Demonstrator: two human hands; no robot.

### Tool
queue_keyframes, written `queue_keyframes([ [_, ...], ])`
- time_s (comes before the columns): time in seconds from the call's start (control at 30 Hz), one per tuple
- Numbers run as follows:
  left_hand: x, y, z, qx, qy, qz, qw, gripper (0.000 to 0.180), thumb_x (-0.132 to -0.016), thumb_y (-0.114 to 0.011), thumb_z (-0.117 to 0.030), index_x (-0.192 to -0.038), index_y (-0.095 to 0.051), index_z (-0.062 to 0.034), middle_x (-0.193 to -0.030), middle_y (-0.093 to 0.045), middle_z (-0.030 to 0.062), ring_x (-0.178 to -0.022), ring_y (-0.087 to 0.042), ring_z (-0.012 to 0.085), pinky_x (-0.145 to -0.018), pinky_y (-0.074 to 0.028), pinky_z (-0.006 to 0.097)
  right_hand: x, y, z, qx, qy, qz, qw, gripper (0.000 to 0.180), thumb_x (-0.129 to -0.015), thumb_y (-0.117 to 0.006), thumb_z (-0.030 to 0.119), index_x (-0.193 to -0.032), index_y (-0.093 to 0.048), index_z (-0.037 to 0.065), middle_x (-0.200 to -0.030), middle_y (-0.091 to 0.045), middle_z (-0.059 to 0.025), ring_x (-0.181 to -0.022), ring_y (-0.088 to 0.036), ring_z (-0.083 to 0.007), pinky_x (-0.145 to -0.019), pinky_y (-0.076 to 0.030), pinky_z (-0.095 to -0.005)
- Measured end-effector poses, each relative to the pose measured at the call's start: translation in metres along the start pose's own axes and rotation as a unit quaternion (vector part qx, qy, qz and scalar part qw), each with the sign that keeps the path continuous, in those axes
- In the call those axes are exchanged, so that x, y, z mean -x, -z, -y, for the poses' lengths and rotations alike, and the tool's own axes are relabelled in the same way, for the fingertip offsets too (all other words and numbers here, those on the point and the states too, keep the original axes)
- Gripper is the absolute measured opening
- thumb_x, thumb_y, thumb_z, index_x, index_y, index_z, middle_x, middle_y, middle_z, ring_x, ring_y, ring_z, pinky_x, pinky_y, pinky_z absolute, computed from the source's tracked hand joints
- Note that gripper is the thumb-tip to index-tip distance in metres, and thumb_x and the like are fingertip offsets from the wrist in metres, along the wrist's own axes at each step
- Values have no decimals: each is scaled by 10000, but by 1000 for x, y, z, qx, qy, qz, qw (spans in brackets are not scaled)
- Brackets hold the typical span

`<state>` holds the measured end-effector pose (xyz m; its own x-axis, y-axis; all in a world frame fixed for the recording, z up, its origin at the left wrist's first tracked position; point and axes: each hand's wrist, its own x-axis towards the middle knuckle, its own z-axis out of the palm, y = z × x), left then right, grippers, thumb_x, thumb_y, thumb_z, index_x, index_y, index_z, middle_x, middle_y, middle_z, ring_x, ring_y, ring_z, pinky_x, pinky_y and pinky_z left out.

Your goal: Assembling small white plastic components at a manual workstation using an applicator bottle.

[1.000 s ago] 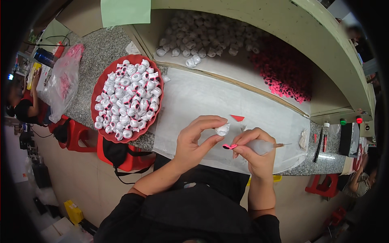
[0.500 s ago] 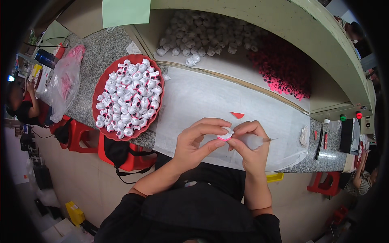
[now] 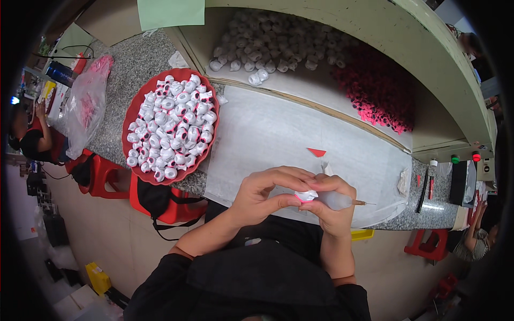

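Observation:
My left hand (image 3: 261, 193) pinches a small white plastic figure part with a pink edge (image 3: 306, 196) between thumb and fingers. From the other side, my right hand (image 3: 334, 206) presses the same part with thumb and fingertips. Tucked in the right hand is a translucent squeeze bottle with a thin needle tip (image 3: 337, 200), pointing to the right. Both hands are above the white sheet (image 3: 257, 128) at its near edge. Left of them, a red scalloped basin (image 3: 130, 115) holds many similar white parts with pink and black details.
A shelf under a curved cream housing (image 3: 428, 64) holds a heap of white parts (image 3: 267, 43) and a heap of pink pieces (image 3: 375, 96). A red triangular scrap (image 3: 316, 152) and crumpled tissue (image 3: 402, 182) lie on the sheet. Red stools (image 3: 138, 198) stand below; other people sit at both sides.
My fingers have closed further over the white part, the fingertips of both hands now meeting above it. The bottle in the right hand has shifted slightly right and down.

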<state>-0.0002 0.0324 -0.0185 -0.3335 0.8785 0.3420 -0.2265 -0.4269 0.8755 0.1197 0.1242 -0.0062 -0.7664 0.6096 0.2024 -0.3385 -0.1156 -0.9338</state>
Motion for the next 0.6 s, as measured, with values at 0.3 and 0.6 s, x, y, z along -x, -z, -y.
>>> queue_keyframes([
  [0.3, 3, -2, -2, -33, -22, -18, 999, 161, -739, -574, -38, -889, -546, 13, -930, -564, 166, -931, -526, 283, -880, -340, 430, 8, -7, 0, -46, -60, -38, 996, 244, -614, -661, -59, -836, -566, -20, -709, -567, -77, -663, -523, -112, -578, -403, -215],
  [0.6, 4, -1, -5, 0, 26, -52, 998, 254, -706, -565, 46, -955, -563, -7, -933, -580, 85, -934, -521, 181, -951, -292, 375, 5, -7, 8, -43, -109, -33, 993, 271, -662, -584, -86, -927, -553, -41, -840, -584, -121, -654, -567, -138, -595, -466, -239],
])
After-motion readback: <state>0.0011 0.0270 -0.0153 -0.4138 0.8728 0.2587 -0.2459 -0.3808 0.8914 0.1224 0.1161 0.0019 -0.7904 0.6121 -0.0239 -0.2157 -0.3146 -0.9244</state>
